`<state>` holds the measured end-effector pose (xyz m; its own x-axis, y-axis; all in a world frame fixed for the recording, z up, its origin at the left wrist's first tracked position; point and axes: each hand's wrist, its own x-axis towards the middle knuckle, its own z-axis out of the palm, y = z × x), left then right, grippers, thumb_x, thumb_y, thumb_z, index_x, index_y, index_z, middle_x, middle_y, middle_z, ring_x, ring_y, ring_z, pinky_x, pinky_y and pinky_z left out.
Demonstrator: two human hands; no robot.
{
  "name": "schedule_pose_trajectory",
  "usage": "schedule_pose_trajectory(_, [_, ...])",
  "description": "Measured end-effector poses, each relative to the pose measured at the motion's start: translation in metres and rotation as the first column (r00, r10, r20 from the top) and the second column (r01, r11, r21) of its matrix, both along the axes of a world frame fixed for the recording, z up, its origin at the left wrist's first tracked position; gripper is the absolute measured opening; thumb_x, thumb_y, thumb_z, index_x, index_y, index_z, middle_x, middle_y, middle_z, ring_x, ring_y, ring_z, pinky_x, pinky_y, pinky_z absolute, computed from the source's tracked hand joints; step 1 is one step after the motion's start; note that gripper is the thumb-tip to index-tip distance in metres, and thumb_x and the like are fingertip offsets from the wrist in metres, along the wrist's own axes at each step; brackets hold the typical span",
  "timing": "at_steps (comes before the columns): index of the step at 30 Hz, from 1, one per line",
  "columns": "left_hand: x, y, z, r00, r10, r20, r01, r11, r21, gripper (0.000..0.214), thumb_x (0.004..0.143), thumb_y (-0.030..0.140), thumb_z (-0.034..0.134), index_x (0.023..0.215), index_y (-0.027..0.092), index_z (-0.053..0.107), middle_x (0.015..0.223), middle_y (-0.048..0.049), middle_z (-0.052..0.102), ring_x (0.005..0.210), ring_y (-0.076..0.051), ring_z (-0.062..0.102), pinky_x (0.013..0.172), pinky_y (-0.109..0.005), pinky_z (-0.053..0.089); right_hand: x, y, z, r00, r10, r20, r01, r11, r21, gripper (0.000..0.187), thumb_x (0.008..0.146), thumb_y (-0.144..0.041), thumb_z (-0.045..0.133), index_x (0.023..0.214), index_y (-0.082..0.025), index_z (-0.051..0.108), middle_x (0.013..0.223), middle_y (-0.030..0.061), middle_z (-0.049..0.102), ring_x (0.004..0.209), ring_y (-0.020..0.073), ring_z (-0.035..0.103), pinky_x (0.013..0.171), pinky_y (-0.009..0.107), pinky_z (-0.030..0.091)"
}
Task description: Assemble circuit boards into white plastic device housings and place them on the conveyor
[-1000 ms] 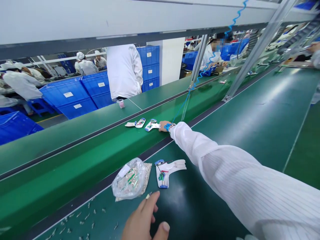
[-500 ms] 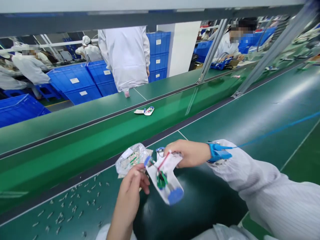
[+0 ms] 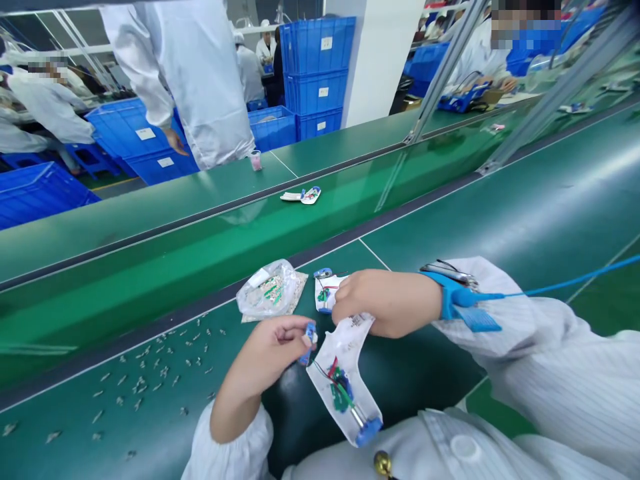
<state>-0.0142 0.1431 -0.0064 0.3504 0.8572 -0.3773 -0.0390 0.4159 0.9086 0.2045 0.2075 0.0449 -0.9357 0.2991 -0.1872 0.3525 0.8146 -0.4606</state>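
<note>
My left hand (image 3: 275, 350) pinches a small blue end piece (image 3: 309, 341), with thin wires running from it into a white plastic housing half (image 3: 345, 350). This angled housing holds a green circuit board (image 3: 341, 393), red and green wires, a silver cylindrical part (image 3: 357, 415) and a blue cap (image 3: 369, 432) at its lower end. My right hand (image 3: 387, 303) is closed at the housing's upper end, its fingertips mostly hidden. Just beyond those fingers lies a second white housing (image 3: 325, 299) with wires inside, partly covered by the hand.
A clear plastic bag (image 3: 270, 290) of small parts lies beyond my left hand. Several small metallic pieces (image 3: 143, 383) are scattered at left. Another housing assembly (image 3: 307, 195) lies past the green divider (image 3: 200, 247). A blue cord (image 3: 565, 283) trails from my right wristband.
The housing has tilted and come lower, nearer to me. My left fingers now pinch the blue end piece at its side. The person opposite has shifted left in view.
</note>
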Motion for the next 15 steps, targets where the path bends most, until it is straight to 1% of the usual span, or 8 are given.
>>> schedule_pose_trajectory(2, [-0.002,-0.002,0.003,0.992,0.101,0.071,-0.104,0.994,0.043,0.039,0.062,0.04,0.078,0.087,0.011,0.071,0.065,-0.0071,0.068,0.058,-0.014,0.059,0.056,-0.024,0.046,0.002,0.002,-0.01,0.998,-0.042,-0.05,0.03,0.973,-0.229,0.03,0.067,-0.006,0.057,0.095,-0.014,0.066,0.084,0.0042,0.065,0.079,0.0159,0.059,0.072,0.025,0.043])
schedule_pose_trajectory(4, [-0.002,-0.005,0.005,0.969,0.202,0.143,-0.215,0.973,0.084,0.047,0.061,0.049,0.077,0.091,0.013,0.069,0.066,-0.0072,0.069,0.06,-0.016,0.061,0.057,-0.025,0.047,0.003,0.004,-0.023,0.995,-0.058,-0.075,0.013,0.869,-0.495,0.037,0.069,-0.011,0.06,0.106,-0.011,0.063,0.093,0.0051,0.067,0.084,0.0154,0.061,0.073,0.023,0.045])
schedule_pose_trajectory(6, [0.0,-0.009,0.007,0.937,0.286,0.202,-0.314,0.942,0.122,0.051,0.061,0.054,0.075,0.092,0.014,0.067,0.068,-0.0066,0.069,0.063,-0.018,0.063,0.059,-0.027,0.048,0.004,0.004,-0.034,0.987,-0.102,-0.122,0.002,0.775,-0.633,0.047,0.07,-0.016,0.063,0.116,-0.01,0.059,0.108,0.0081,0.065,0.098,0.0176,0.061,0.083,0.025,0.046])
schedule_pose_trajectory(8, [0.002,-0.014,0.006,0.908,0.347,0.236,-0.389,0.906,0.165,0.048,0.065,0.053,0.072,0.096,0.017,0.066,0.075,-0.0063,0.071,0.068,-0.019,0.065,0.064,-0.029,0.05,0.003,0.003,-0.039,0.926,-0.319,-0.204,0.126,0.768,-0.628,0.048,0.072,-0.021,0.063,0.118,-0.01,0.057,0.12,0.0106,0.06,0.111,0.0205,0.055,0.094,0.03,0.042])
schedule_pose_trajectory(9, [0.004,-0.017,0.006,0.9,0.367,0.234,-0.413,0.89,0.192,0.044,0.069,0.05,0.071,0.098,0.018,0.066,0.079,-0.0062,0.071,0.072,-0.019,0.065,0.065,-0.029,0.051,0.002,0.002,-0.039,0.843,-0.477,-0.248,0.244,0.751,-0.614,0.044,0.073,-0.022,0.062,0.115,-0.011,0.059,0.119,0.0111,0.061,0.111,0.0211,0.056,0.095,0.032,0.042])
schedule_pose_trajectory(11, [0.007,-0.021,0.005,0.896,0.398,0.199,-0.439,0.862,0.255,0.035,0.076,0.04,0.069,0.104,0.019,0.065,0.089,-0.0062,0.072,0.08,-0.019,0.066,0.067,-0.027,0.052,-0.003,-0.003,-0.03,0.602,-0.729,-0.325,0.446,0.645,-0.62,0.029,0.077,-0.026,0.059,0.102,-0.012,0.063,0.104,0.0099,0.066,0.096,0.0194,0.061,0.085,0.032,0.047])
schedule_pose_trajectory(13, [0.011,-0.025,0.006,0.89,0.432,0.148,-0.456,0.831,0.318,0.03,0.079,0.032,0.067,0.107,0.021,0.065,0.097,-0.0061,0.072,0.087,-0.019,0.067,0.071,-0.026,0.053,-0.013,-0.011,-0.015,0.457,-0.793,-0.403,0.498,0.604,-0.623,0.017,0.078,-0.025,0.058,0.087,-0.013,0.066,0.088,0.0064,0.067,0.08,0.0158,0.061,0.074,0.028,0.048])
schedule_pose_trajectory(15, [0.014,-0.028,0.008,0.878,0.468,0.1,-0.468,0.798,0.379,0.03,0.079,0.029,0.067,0.108,0.021,0.064,0.099,-0.0051,0.072,0.09,-0.018,0.067,0.075,-0.025,0.054,-0.027,-0.021,0.0,0.479,-0.735,-0.48,0.461,0.676,-0.575,0.01,0.076,-0.023,0.062,0.077,-0.014,0.068,0.079,0.0037,0.066,0.074,0.0132,0.059,0.07,0.025,0.046])
